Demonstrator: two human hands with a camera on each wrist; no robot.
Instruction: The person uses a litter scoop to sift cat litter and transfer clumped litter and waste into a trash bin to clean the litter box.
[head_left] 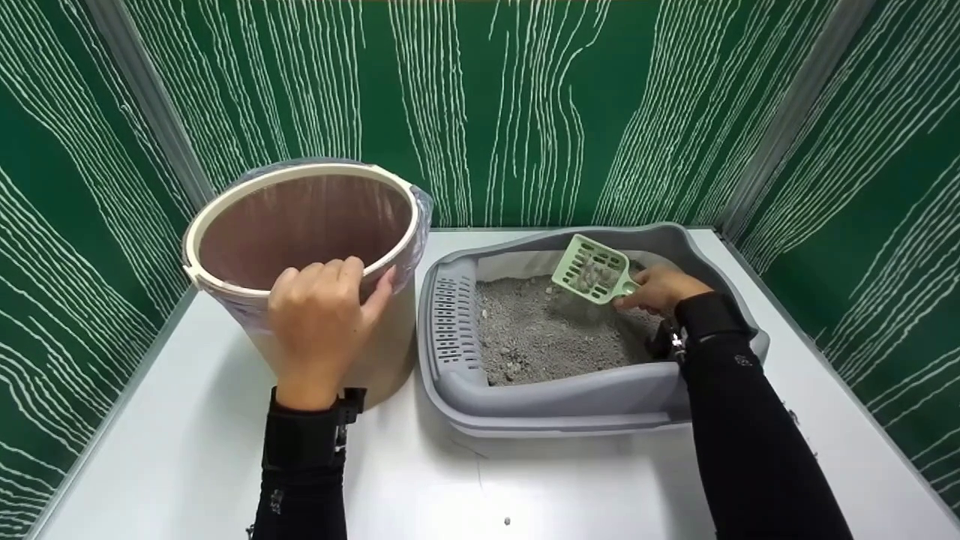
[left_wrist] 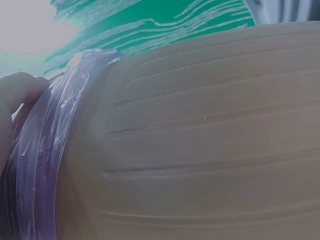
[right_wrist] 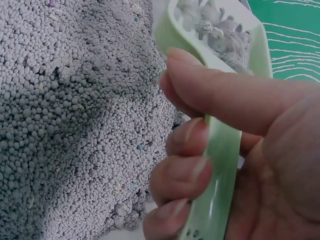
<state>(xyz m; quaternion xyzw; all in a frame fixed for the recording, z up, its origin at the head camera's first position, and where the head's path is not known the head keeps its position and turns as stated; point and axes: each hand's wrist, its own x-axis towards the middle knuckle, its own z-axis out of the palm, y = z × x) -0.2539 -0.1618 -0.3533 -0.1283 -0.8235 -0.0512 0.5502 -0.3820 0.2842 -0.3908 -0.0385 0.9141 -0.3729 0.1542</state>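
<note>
My right hand (head_left: 654, 289) grips the handle of a pale green slotted litter scoop (head_left: 581, 259). Several grey clumps (right_wrist: 220, 32) lie in the scoop, seen close in the right wrist view. The scoop is held over the grey litter (head_left: 555, 337) in a grey litter box (head_left: 585, 401). With fingers curled over the front rim, my left hand (head_left: 319, 315) holds a beige trash bin (head_left: 386, 337) that tilts toward me. A clear plastic liner (left_wrist: 47, 150) is folded over the bin's rim, held by a cream ring (head_left: 409, 232).
The bin and litter box stand side by side on a white table (head_left: 420, 487). A slotted step (head_left: 456, 319) forms the box's left end. One small grey crumb (head_left: 507, 520) lies near the table's front. Green panels with white lines (head_left: 510, 112) rise behind and at both sides.
</note>
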